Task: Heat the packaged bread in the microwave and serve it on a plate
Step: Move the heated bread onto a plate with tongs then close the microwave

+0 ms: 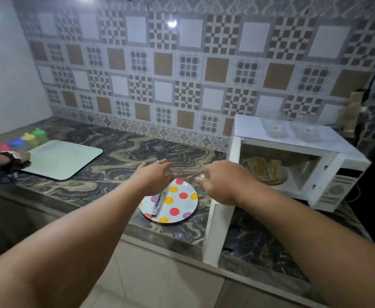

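On the counter: a round white plate (177, 204) with red, yellow and purple dots sits near the front edge of the marble counter (119, 152).
Tongs: small metal tongs (158, 204) lie on the left part of the plate.
Left hand: my left hand (152, 177) is held out above the far left rim of the plate, fingers spread and loose, holding nothing.
Right hand: my right hand (224, 181) is held out just right of the plate, fingers loose, holding nothing.
Microwave: the white microwave (297, 161) stands at the right with its door (217, 230) swung open toward me.
Bread: the bread (267, 168) sits inside the microwave on a dish.
Far left: a pale green tray (64, 158) lies flat, with coloured cups (29, 138) behind it, and another person's hand (19, 157) rests at its edge.
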